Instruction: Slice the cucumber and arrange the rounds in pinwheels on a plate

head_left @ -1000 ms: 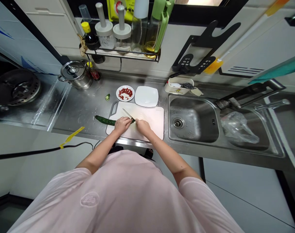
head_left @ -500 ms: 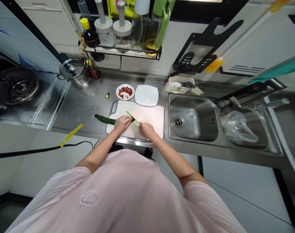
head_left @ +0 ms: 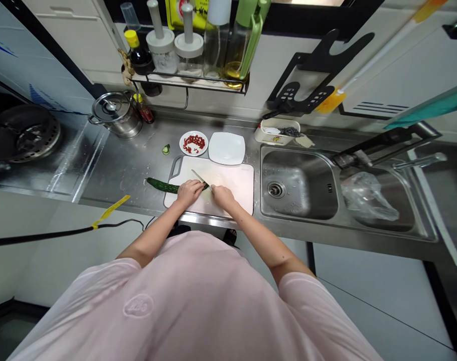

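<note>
A dark green cucumber lies across the left edge of a white plastic cutting board, its right end under my left hand, which grips it. My right hand holds a kitchen knife, whose pale blade slants up and left from my fingers. The blade sits just beyond my left fingers, at the cucumber's far end. The part of the cucumber under my left hand is hidden. A small cucumber slice lies on the steel counter beyond the board.
Behind the board are a round plate of chopped red pieces and a white square plate. A steel pot and a shelf of bottles stand at the back. To the right is a double steel sink, with a plastic bag in its far basin.
My right hand and the knife have shifted left, back toward the cucumber, from their position half a second ago. My left hand has stayed on the cucumber.
</note>
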A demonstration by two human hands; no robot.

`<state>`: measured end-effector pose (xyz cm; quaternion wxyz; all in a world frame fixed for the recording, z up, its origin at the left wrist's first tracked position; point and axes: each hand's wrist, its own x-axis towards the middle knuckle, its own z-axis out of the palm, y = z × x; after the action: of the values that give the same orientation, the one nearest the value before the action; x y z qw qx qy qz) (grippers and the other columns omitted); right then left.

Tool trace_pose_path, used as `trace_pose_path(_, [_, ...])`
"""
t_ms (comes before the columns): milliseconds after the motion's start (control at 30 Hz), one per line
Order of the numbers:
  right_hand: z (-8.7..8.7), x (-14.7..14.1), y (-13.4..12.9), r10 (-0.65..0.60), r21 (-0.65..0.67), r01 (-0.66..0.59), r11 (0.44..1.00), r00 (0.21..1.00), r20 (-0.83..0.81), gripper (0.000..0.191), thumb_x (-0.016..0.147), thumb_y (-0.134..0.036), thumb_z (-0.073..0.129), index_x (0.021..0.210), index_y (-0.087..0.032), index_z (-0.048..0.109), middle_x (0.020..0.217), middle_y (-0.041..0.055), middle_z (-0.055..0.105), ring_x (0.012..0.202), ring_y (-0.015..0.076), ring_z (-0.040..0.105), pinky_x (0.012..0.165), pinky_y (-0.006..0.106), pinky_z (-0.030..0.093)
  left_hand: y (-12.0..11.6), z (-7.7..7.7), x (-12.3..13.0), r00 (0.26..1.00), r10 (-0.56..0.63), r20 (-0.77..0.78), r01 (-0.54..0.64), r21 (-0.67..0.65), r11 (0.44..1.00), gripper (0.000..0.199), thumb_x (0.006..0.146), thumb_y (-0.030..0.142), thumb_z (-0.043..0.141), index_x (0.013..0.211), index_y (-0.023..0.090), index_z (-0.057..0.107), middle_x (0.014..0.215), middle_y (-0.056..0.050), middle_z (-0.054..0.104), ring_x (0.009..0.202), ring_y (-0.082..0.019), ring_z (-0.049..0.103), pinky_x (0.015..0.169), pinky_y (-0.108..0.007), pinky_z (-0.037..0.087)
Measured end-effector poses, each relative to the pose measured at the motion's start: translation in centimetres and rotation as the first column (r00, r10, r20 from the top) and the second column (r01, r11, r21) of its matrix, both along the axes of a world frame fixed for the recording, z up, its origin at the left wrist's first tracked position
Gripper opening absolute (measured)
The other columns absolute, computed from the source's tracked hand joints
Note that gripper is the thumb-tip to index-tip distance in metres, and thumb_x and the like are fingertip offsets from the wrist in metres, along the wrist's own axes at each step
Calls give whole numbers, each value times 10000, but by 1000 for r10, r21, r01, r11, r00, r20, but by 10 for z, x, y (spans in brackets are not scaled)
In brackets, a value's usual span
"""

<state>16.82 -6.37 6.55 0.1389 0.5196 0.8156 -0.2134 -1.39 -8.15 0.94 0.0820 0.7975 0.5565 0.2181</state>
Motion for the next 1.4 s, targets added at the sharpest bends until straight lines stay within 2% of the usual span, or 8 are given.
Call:
trace_pose_path(467, [-2, -11, 6, -15, 12, 16, 1000, 1000, -26, 307, 926, -121, 334, 1176, -170, 506, 1023, 120, 663, 966, 219, 628, 785, 278, 440, 0, 0, -1, 1000, 3, -13, -3, 2, 1000, 288, 932, 358, 460, 1060, 265, 700, 1007, -46, 687, 892, -172, 589, 762, -295, 440])
trace_pose_path(833, [-1, 28, -28, -26, -9, 27, 1000, 996, 90, 301, 909, -110, 351, 1156, -164, 514, 1000, 131, 662, 948, 229, 636, 759, 286, 441, -1, 1, 1, 1000, 12, 4, -12, 9, 1000, 280, 930, 358, 464, 1035, 267, 708, 998, -45, 690, 886, -171, 587, 762, -295, 442])
trace_pose_path(967, [-1, 35, -34, -19, -15, 20, 1000, 996, 86, 284, 922, -131, 354, 1151, -163, 518, 1004, 136, 662, 965, 231, 633, 768, 285, 440, -1, 1, 1, 1000, 16, 5, -16, 1, 1000, 281, 930, 358, 464, 1040, 269, 707, 1004, -47, 689, 891, -170, 589, 773, -298, 444])
trace_pose_path(1400, [5, -1, -6, -37, -4, 37, 999, 999, 22, 313, 927, -103, 334, 1179, -164, 508, 1040, 134, 659, 983, 226, 630, 796, 287, 444, -1, 3, 1, 1000, 22, 8, -22, -12, 1000, 283, 931, 357, 462, 1042, 268, 707, 1002, -50, 688, 897, -171, 593, 758, -296, 443])
